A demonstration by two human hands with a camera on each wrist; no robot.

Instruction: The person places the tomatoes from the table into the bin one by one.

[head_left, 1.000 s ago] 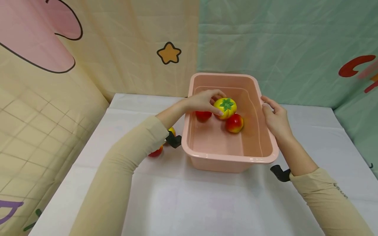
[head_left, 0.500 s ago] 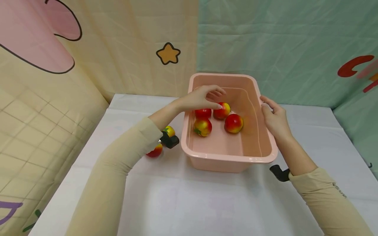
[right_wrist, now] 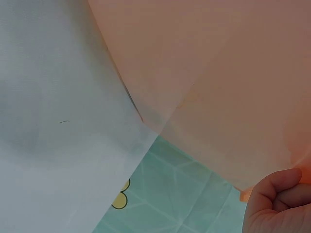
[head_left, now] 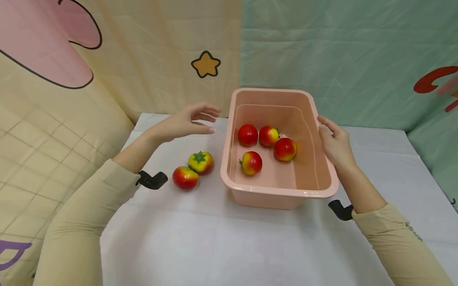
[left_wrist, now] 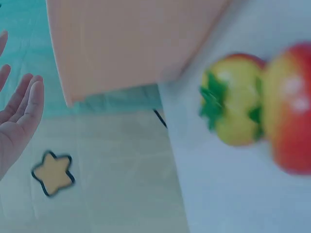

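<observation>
Pink bin (head_left: 279,193): stood on the white table (head_left: 200,242), opening upward; its long axis appears to be aimed toward the green backdrop (head_left: 286,51).
Bin's right edge: clasped by the curled right hand (head_left: 336,145).
Inside: a front-left fruit (head_left: 251,163), a rear-left fruit (head_left: 247,135), a rear-middle fruit (head_left: 268,136) and a rightmost fruit (head_left: 285,149) are contained.
Left of the bin: a leaf-topped fruit (head_left: 201,162) and a redder fruit (head_left: 185,177), touching.
Left hand (head_left: 187,123): held above the table, fingers and thumb apart, nothing gripped.
Risk: the redder fruit, being round, could be sent rolling by a knock; the bin could be skewed by one-sided pulling.
</observation>
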